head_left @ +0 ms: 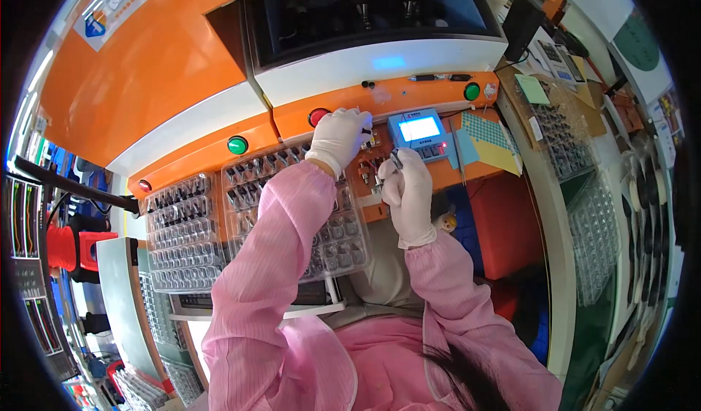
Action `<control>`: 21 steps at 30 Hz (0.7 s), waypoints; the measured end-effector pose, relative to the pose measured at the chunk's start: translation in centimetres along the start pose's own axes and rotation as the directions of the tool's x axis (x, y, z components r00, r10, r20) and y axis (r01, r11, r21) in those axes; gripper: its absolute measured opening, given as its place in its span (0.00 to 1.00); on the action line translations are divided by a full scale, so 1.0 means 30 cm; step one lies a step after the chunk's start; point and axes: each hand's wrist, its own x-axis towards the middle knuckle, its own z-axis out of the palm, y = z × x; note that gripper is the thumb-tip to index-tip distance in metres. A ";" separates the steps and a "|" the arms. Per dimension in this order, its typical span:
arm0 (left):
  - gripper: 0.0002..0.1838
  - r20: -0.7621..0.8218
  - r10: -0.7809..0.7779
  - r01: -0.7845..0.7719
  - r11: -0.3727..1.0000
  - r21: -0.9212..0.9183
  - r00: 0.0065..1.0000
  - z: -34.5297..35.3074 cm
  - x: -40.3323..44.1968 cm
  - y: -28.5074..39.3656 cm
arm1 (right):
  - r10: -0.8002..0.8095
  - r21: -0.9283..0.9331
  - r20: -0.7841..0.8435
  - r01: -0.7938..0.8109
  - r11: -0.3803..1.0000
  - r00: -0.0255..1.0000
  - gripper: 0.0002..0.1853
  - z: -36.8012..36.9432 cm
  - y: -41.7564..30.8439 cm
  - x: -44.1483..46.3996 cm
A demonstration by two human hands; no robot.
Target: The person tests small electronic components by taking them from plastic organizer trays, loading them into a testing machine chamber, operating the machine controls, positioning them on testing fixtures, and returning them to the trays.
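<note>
My left hand (337, 139), in a white glove, reaches to the small metal fixture (371, 142) on the orange bench. Its fingers are pinched together at a small dark piece, too small to name. My right hand (410, 198), also gloved, is closed around a small dark cylindrical part (396, 160) that sticks up between thumb and fingers, beside the fixture. Just behind it stands a blue box with a lit screen (419, 128). Under my left forearm lies a clear plastic tray (339, 256) with rows of small dark parts in its pockets.
Another clear tray (185, 232) of dark parts lies at the left. A red button (318, 116) and green buttons (238, 145) sit on the orange machine front. Yellow paper (498, 155), a pen (431, 78) and a red box (504, 228) are on the right.
</note>
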 end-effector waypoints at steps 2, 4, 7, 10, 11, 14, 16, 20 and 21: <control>0.08 0.001 0.003 -0.003 1.000 0.009 1.000 -0.003 0.000 0.003 | -0.018 0.003 -0.016 0.018 1.000 1.000 0.09 -0.005 0.016 0.016; 0.08 0.004 -0.005 0.005 1.000 0.016 1.000 0.001 -0.009 0.003 | -0.018 0.006 -0.020 0.018 1.000 1.000 0.09 -0.010 0.035 0.028; 0.08 -0.021 0.008 -0.008 1.000 0.015 1.000 0.007 -0.007 0.000 | -0.055 -0.065 -0.049 0.052 0.997 0.997 0.09 -0.013 0.054 0.057; 0.07 -0.033 0.004 -0.001 0.997 0.073 0.999 0.001 -0.011 0.014 | -0.076 -0.115 -0.133 0.061 0.992 0.988 0.09 0.008 0.077 0.082; 0.07 -0.037 -0.002 0.006 0.995 0.101 0.999 -0.004 -0.011 0.021 | -0.085 -0.139 -0.174 0.061 0.988 0.981 0.09 0.020 0.084 0.091; 0.08 0.020 -0.037 0.033 0.986 0.165 0.999 -0.029 -0.010 0.047 | -0.156 -0.257 -0.138 0.117 0.959 0.978 0.10 0.038 0.075 0.085; 0.08 0.040 -0.089 0.081 0.985 0.155 0.995 -0.041 -0.008 0.053 | -0.410 -0.593 0.059 0.362 0.719 0.910 0.12 0.006 0.084 0.071; 0.06 -0.094 0.034 -0.016 0.983 0.185 0.995 0.027 -0.007 0.025 | -0.471 -0.671 0.218 0.481 0.564 0.855 0.14 -0.080 0.102 -0.019; 0.05 -0.113 0.060 -0.033 0.973 0.228 0.992 0.049 0.007 0.025 | -0.406 -0.614 0.203 0.439 0.656 0.891 0.13 -0.077 0.082 -0.045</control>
